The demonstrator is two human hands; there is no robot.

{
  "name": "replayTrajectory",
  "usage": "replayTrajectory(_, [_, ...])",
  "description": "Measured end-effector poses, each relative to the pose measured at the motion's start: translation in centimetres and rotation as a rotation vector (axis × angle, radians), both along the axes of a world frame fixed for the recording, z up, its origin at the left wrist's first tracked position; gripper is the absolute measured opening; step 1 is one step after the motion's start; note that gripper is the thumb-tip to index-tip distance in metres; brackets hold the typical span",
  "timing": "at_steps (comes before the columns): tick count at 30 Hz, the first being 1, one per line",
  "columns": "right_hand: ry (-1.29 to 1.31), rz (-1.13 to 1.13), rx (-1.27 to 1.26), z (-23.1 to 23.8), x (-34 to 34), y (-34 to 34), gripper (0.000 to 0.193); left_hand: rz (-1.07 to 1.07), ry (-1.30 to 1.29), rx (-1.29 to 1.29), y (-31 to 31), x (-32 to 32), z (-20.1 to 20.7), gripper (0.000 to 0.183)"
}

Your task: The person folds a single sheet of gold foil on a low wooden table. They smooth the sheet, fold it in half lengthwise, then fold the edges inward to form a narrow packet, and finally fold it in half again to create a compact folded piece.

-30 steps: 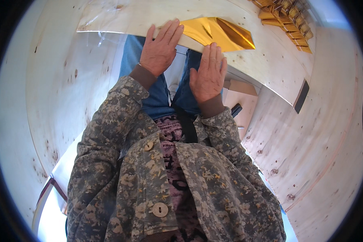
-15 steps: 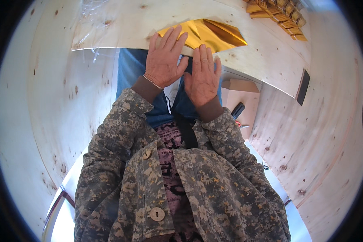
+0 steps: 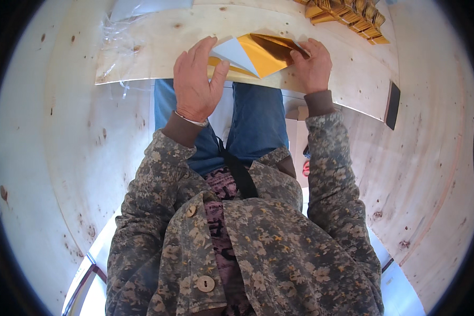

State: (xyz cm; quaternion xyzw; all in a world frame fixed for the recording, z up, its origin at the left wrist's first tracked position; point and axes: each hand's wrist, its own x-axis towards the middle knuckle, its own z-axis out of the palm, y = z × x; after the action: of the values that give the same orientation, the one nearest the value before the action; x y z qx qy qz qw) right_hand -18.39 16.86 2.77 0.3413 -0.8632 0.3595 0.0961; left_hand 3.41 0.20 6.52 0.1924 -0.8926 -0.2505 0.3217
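A folded sheet of gold foil paper [image 3: 268, 57] lies at the front of the wooden table, its white back showing in a triangle on the left part. My right hand [image 3: 314, 66] pinches the sheet's right corner between thumb and fingers. At the left corner is my left hand [image 3: 196, 84], thumb spread away from the fingers and the paper's tip between them. Whether that hand presses on the paper is hard to see.
Bundles of folded gold paper pieces [image 3: 350, 18] sit at the table's back right. Clear plastic film [image 3: 116, 39] lies on the left of the wooden table [image 3: 158, 58]. A dark strip [image 3: 392, 105] marks its right end. Red-handled scissors [image 3: 306, 168] show below, partly hidden by my right sleeve.
My hands have moved apart from flat on the paper's near edge to its two corners. The right one has taken hold of its corner. The sheet's white back now shows.
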Motion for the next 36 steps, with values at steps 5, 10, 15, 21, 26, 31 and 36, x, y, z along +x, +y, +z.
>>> replayTrajectory(5, [0.129, 0.242, -0.098, 5.0, -1.3, -1.6, 0.015, -0.005, 0.132, 0.202, -1.4, -0.3, 4.3, 0.051])
replayTrajectory(10, [0.174, 0.624, -0.146, 14.1, -0.4, -4.5, 0.013, -0.092, 0.186, 0.0, -3.1, -1.4, 8.8, 0.049])
replayTrajectory(15, [0.197, 0.796, -0.194, 20.0, 2.2, -7.1, 0.026, -0.139, 0.177, 0.72, -3.7, -0.8, 11.0, 0.02])
replayTrajectory(21, [-0.156, 0.469, -0.247, 20.8, 6.5, -6.1, 0.07, -0.034, 0.435, 1.284, -3.3, 1.3, 12.1, 0.025])
replayTrajectory(26, [-0.46, 0.56, -0.14, 20.5, 8.7, -5.4, 0.065, -0.049, 0.671, 1.505, -1.1, 2.0, 12.4, 0.022])
replayTrajectory(31, [-0.732, 0.595, -0.322, 20.9, 9.7, -5.7, 0.018, -0.016, 0.67, 1.497, 0.0, 2.7, 12.9, 0.024])
replayTrajectory(36, [-0.551, 0.627, -0.11, 21.6, 9.0, -4.6, 0.015, -0.054, 0.581, 1.289, -1.0, 4.4, 13.6, 0.034])
